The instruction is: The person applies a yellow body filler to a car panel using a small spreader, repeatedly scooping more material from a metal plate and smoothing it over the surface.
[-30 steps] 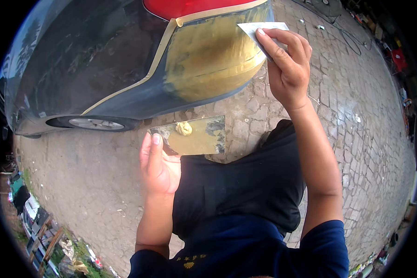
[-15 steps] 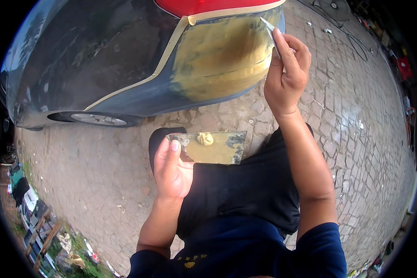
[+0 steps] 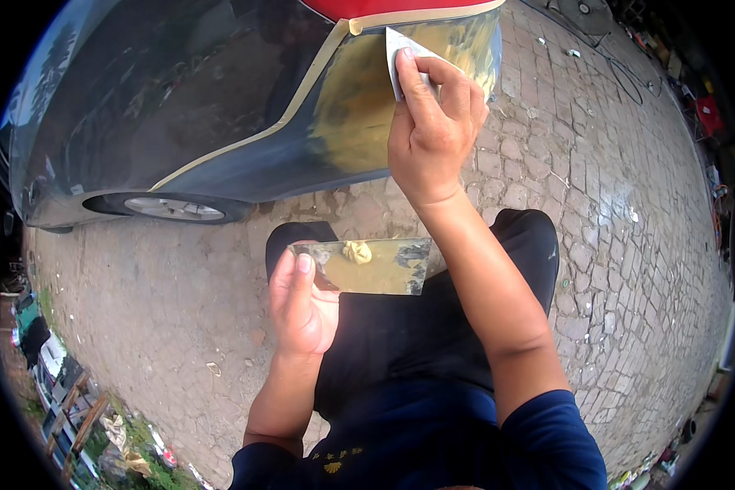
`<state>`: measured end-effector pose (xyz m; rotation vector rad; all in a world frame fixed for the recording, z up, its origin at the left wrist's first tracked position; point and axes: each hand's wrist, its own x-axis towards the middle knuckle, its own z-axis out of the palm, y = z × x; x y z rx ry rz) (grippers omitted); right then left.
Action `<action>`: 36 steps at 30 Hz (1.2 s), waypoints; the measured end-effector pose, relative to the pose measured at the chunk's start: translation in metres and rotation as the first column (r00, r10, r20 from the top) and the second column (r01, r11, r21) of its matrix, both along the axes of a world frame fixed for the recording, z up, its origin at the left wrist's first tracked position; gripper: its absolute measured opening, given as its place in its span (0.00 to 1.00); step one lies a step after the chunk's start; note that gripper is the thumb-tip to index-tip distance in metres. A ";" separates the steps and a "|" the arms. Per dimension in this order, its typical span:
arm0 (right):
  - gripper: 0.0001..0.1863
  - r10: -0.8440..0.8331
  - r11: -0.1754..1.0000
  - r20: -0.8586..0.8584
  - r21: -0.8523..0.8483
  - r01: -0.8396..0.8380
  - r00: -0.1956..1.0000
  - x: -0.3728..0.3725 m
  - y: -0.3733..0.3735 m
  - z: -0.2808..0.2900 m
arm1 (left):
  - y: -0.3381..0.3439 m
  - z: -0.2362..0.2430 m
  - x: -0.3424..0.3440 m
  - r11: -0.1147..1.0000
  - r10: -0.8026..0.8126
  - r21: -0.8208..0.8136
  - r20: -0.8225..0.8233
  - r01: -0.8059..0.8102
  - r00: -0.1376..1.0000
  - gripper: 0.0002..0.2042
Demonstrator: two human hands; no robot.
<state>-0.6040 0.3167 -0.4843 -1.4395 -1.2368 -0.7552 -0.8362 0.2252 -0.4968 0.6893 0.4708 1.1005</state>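
My right hand [image 3: 439, 122] grips a whitish putty spreader [image 3: 400, 51] and holds its blade at the upper part of a car panel [image 3: 355, 114]. Yellowish filler is smeared over that grey panel in streaks. Between thumb and fingers, my left hand [image 3: 302, 306] pinches the left end of a flat rectangular mixing board [image 3: 384, 278], held level above my lap. A lump of yellow putty [image 3: 357, 251] sits near the board's far edge, with a thin coat of it spread around. Tan masking tape [image 3: 314, 77] borders the filled panel on its left and top.
The dark car body [image 3: 171, 90] stretches to the left, with a wheel [image 3: 175, 207] low down. Red paintwork [image 3: 376, 6] lies above the tape. Stone paving [image 3: 596, 269] surrounds me. A fan [image 3: 584, 10] stands far right with hoses, and clutter [image 3: 73, 408] lies at lower left.
My right hand with the spreader has moved left across the panel, from its right edge toward the taped side. The mixing board in my left hand has shifted only slightly.
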 end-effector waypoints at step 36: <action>0.09 0.477 0.613 -0.872 0.417 -0.671 -0.107 0.020 -0.149 -0.011 | -0.019 0.022 -0.005 0.995 0.076 -0.061 -0.112 -0.083 0.991 0.14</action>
